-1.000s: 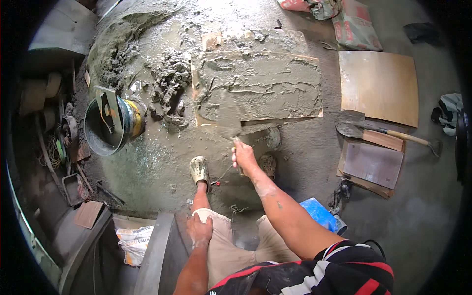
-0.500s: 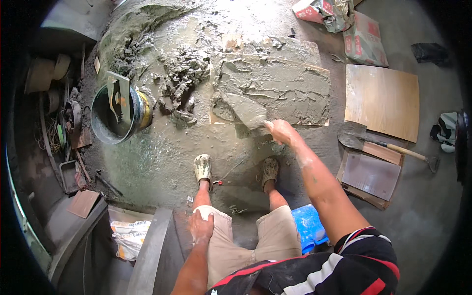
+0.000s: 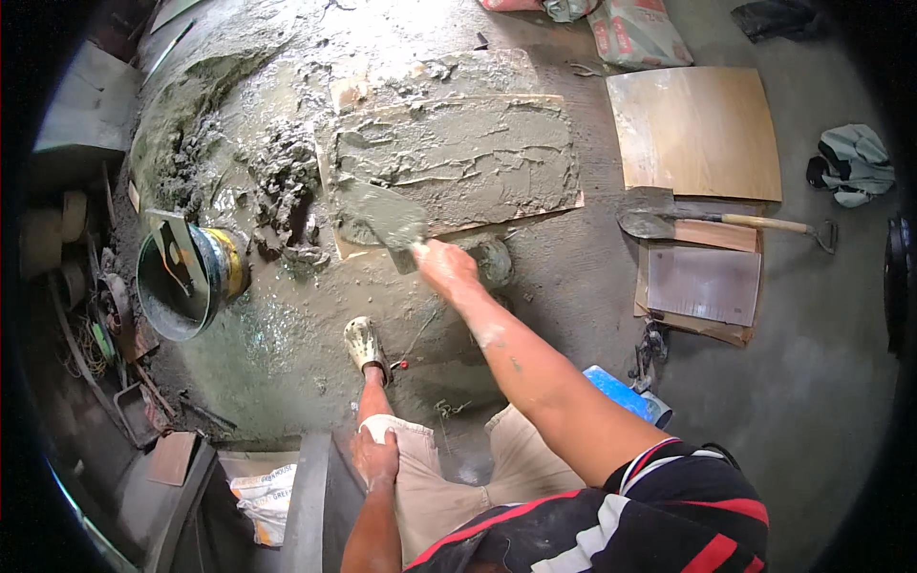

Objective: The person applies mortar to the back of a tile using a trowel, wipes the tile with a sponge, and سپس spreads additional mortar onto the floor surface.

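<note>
My right hand point(image 3: 446, 268) is closed round the handle of a trowel point(image 3: 384, 212) with a broad blade smeared in grey mortar. The blade lies over the near left corner of a rectangular tile or board, its top spread with ridged wet mortar point(image 3: 458, 158). My left hand point(image 3: 374, 456) rests on my left knee with its fingers laid over the shorts, holding nothing. Left of the spread piece is a rough heap of wet mortar point(image 3: 284, 196). Beyond my right wrist shows a rounded grey shape, partly hidden.
A bucket point(image 3: 181, 286) with a flat wooden tool inside stands at left. A shovel point(image 3: 659, 224) lies across flat sheets at right, near a wooden board point(image 3: 695, 134). Cement sacks point(image 3: 640, 33) lie at the far right. A blue container point(image 3: 621, 390) is beside my right arm.
The view has swung, shifting the surroundings leftward in the picture. My right hand and the trowel have moved slightly left against the spread piece. My left hand stays on my knee.
</note>
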A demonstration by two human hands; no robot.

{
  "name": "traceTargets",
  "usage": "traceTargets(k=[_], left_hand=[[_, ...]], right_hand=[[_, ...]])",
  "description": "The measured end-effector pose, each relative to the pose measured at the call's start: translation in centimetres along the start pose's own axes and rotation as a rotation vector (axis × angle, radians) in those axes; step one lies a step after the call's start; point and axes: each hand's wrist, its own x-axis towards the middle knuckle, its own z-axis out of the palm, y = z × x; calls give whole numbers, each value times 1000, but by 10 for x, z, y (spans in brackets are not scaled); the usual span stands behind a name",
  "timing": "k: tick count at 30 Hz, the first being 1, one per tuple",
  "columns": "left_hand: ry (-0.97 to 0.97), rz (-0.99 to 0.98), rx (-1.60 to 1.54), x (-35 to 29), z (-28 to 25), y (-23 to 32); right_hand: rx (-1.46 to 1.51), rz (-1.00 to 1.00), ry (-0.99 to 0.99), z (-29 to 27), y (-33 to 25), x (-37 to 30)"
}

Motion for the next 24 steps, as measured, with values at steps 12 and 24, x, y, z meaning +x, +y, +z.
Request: traceTargets(k=[12,24], left_hand=[[1,-21,65,-6,14,3],[-7,-28,55,-6,17,4]], right_hand=[[1027,361,100,-51,193,6],[-165,-506,341,-2,49,53]])
